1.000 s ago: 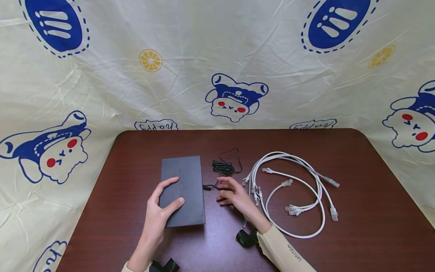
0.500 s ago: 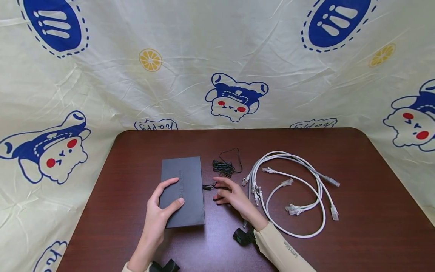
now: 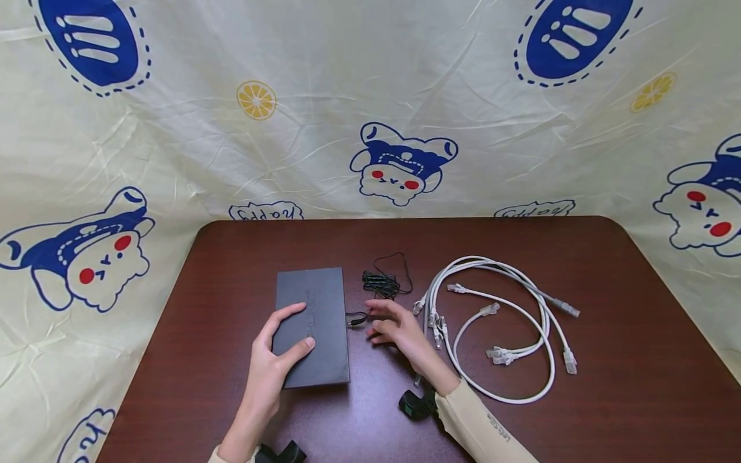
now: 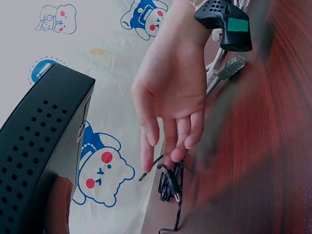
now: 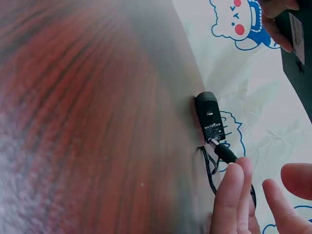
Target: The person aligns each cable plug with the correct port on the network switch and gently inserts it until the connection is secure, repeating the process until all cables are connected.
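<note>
A dark grey box (image 3: 311,328), its side dotted with vent holes in the left wrist view, is gripped by my left hand (image 3: 272,360), thumb and a finger on its broad face. Just right of it is my right hand (image 3: 402,334), fingers bent, thumb apart. A thin black power cord (image 5: 253,192) runs behind and between the right fingers. Its barrel plug (image 5: 225,152) with a metal tip sticks out past the fingertips, also seen as a dangling plug (image 4: 174,187) in the left wrist view. Plug and box are apart. How firmly the fingers hold the cord is partly hidden.
Bundled black cord (image 3: 380,285) lies on the brown table (image 3: 637,360). White Ethernet cables (image 3: 538,308) are coiled to the right. A black labelled adapter (image 5: 210,117) sits on the table in the right wrist view. A printed sheet (image 3: 312,51) hangs behind.
My right hand shifts slightly left, then back a little. The plug beside the box turns and now shows more clearly. My left hand and the box stay nearly still.
</note>
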`<action>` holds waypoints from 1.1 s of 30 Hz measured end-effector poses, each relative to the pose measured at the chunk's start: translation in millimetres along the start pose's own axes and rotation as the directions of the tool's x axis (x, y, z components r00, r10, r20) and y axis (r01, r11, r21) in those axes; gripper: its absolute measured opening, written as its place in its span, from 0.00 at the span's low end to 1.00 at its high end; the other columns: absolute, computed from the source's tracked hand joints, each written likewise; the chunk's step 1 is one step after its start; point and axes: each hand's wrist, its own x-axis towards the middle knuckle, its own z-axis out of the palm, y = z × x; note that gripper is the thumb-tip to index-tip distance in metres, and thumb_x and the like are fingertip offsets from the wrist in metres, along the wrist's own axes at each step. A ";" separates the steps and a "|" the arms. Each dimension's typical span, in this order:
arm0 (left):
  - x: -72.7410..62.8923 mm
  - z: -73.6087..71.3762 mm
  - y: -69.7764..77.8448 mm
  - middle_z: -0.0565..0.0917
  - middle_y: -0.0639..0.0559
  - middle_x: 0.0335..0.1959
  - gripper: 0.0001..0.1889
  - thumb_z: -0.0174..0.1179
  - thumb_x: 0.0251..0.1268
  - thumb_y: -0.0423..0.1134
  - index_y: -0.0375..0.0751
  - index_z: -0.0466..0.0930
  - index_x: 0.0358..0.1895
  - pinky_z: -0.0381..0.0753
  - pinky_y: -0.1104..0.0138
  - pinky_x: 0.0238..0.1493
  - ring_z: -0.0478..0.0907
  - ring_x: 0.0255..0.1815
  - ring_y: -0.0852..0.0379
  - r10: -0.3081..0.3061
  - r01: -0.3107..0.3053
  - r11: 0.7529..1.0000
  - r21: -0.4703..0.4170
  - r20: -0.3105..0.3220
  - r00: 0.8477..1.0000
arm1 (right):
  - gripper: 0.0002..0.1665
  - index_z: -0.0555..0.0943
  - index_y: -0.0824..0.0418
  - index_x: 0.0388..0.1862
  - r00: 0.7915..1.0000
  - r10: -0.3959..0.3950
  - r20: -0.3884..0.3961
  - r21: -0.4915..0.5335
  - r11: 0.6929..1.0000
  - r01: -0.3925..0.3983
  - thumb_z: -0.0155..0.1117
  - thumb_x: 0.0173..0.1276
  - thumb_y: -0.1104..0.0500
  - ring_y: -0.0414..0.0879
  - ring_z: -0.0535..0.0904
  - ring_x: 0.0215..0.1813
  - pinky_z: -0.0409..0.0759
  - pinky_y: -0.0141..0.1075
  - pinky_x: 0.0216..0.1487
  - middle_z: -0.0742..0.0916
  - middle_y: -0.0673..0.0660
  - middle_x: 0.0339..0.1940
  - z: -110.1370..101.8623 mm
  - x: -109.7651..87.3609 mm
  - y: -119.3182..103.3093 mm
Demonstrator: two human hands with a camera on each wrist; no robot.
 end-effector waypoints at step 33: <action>-4.1 7.8 -8.9 0.75 0.46 0.51 0.28 0.65 0.52 0.25 0.46 0.76 0.59 0.77 0.63 0.42 0.73 0.46 0.48 -0.021 0.022 0.999 -0.033 0.044 0.999 | 0.08 0.76 0.82 0.38 0.962 -0.267 -0.055 0.027 0.963 0.268 0.59 0.60 0.77 0.42 0.81 0.34 0.81 0.36 0.38 0.82 0.56 0.37 -21.9 -26.2 -22.8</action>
